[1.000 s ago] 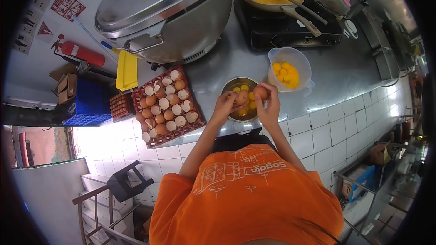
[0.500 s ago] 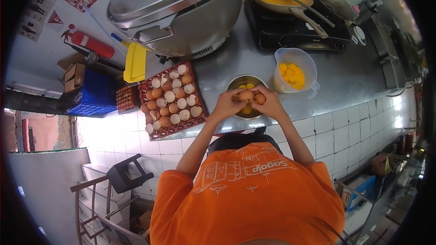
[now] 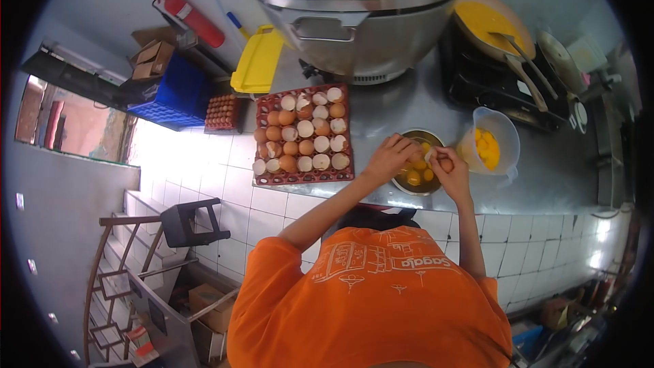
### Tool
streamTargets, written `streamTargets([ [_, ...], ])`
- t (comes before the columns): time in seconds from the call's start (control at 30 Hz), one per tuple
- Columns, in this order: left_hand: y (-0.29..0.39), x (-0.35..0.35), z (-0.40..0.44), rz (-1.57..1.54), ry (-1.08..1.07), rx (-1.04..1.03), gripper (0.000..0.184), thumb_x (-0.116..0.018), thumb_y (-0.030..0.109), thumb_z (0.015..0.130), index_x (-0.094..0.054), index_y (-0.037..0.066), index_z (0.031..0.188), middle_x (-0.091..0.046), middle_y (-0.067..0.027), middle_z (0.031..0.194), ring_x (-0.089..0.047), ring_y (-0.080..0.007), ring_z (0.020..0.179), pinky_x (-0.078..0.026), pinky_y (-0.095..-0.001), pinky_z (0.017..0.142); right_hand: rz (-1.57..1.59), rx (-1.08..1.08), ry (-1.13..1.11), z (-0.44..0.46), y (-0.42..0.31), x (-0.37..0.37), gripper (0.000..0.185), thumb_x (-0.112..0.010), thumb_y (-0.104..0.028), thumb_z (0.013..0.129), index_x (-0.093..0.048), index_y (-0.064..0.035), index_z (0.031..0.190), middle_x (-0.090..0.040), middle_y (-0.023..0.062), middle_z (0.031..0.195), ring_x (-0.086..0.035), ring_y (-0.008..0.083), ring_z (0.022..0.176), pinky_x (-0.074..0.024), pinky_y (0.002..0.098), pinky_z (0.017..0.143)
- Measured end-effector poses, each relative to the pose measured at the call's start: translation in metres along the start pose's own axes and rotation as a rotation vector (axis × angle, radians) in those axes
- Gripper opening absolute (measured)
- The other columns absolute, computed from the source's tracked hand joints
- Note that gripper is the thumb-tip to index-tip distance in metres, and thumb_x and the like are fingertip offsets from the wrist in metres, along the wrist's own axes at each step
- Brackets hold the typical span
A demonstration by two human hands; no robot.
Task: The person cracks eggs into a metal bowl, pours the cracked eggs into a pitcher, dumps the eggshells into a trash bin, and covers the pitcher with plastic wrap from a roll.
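Above the bowl [image 3: 417,191], likely to catch spills
Right hand [image 3: 454,180] grip clamped on egg [image 3: 446,165]; left hand [image 3: 391,157] grip unclear.

The person wears a bright orange T-shirt [image 3: 368,327], its cloth softly creased. Its left short sleeve [image 3: 271,259] and right short sleeve [image 3: 493,303] are the same plain orange, loose and wide at the cuff. Across the shirt, toward its upper edge, runs a white print [image 3: 349,259]: thin outlines of boxy, building-like shapes with small parasol-like figures below. To the right in it stands white lettering [image 3: 427,261], seemingly "Sagaja". Thin dark strands of hair [image 3: 487,351] cross the shirt's lower right corner. Left hand [image 3: 394,157] and right hand [image 3: 455,176] are bare.
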State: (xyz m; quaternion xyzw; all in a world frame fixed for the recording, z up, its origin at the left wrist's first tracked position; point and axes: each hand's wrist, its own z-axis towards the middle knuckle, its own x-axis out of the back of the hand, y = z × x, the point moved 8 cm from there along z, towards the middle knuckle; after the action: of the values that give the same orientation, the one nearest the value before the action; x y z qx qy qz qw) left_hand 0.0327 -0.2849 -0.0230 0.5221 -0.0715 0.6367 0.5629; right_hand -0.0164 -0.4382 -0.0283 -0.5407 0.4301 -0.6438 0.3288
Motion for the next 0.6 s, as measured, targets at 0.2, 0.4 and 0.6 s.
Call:
streamTargets([
  [0.2, -0.033, 0.024, -0.016, -0.654, 0.241, 0.405, 0.066, -0.078, 0.012, 0.071, -0.046, 0.011, 0.128, -0.058, -0.0109, 0.111, -0.058, -0.0297, 0.106, -0.045, -0.0398, 0.095, 0.346, -0.061, -0.064, 0.021, -0.032, -0.047, 0.027, -0.068, -0.012, 0.087, -0.061, -0.0028, 0.111, -0.067, 0.0051, 0.099, -0.061, 0.0081, 0.086, -0.049, 0.0203, 0.072],
  [0.4, -0.08, 0.153, -0.052, -0.216, 0.435, 0.355, 0.075, -0.08, 0.007, 0.065, -0.046, 0.008, 0.131, -0.057, -0.0155, 0.116, -0.052, -0.0315, 0.114, -0.043, -0.0408, 0.095, 0.524, -0.174, -0.282, 0.067, -0.063, -0.151, 0.03, -0.071, -0.015, 0.085, -0.06, -0.0053, 0.112, -0.067, 0.0046, 0.1, -0.061, 0.0091, 0.087, -0.0503, 0.0215, 0.071],
  [0.6, -0.253, 0.237, -0.195, 0.342, 0.203, 0.776, 0.03, -0.071, 0.009, 0.073, -0.069, 0.012, 0.103, -0.069, -0.0102, 0.091, -0.064, -0.0293, 0.087, -0.053, -0.0389, 0.078, 0.16, 0.3, -0.318, 0.102, -0.101, -0.246, 0.035, -0.073, -0.017, 0.08, -0.059, -0.0062, 0.111, -0.067, 0.0092, 0.1, -0.065, 0.021, 0.088, -0.0514, 0.0321, 0.078],
])
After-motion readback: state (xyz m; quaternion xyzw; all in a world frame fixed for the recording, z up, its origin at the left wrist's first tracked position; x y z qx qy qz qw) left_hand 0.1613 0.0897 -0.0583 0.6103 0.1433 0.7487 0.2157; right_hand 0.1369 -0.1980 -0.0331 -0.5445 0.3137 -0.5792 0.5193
